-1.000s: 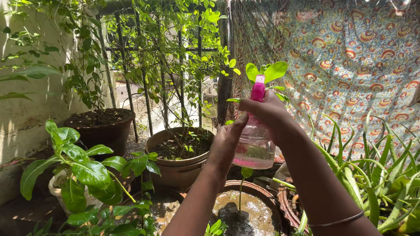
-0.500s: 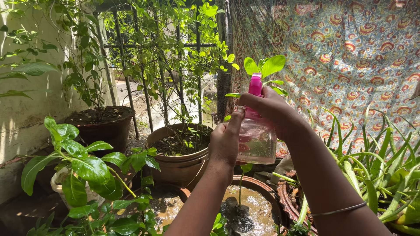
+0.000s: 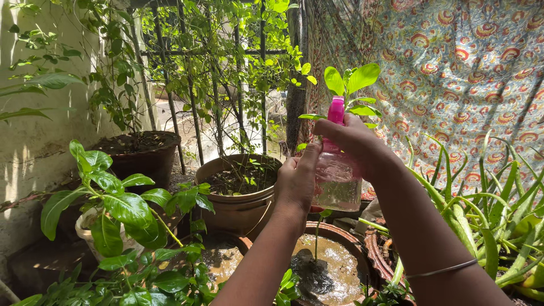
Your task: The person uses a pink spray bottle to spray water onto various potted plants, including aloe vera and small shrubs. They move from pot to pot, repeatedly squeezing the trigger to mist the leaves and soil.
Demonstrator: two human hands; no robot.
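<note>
I hold a clear plastic spray bottle (image 3: 339, 184) with a pink nozzle top (image 3: 336, 110) upright in front of me. My left hand (image 3: 296, 184) wraps the bottle's left side near its base. My right hand (image 3: 352, 144) grips the bottle's neck and pink head from the right. A little liquid shows in the bottom of the bottle. Just behind the nozzle stands a thin seedling with bright green leaves (image 3: 354, 80); its stem rises from a round clay pot (image 3: 345, 240) full of muddy water below my hands.
A brown pot (image 3: 238, 201) of soil stands behind, a dark pot (image 3: 136, 153) farther left by the wall. A broad-leaved plant (image 3: 116, 207) in a white pot is at lower left. Spiky aloe leaves (image 3: 493, 209) crowd the right. A patterned cloth (image 3: 453, 68) hangs behind.
The bottle and both hands shifted slightly right and down in view as my head moved. My grip on the bottle looks the same.
</note>
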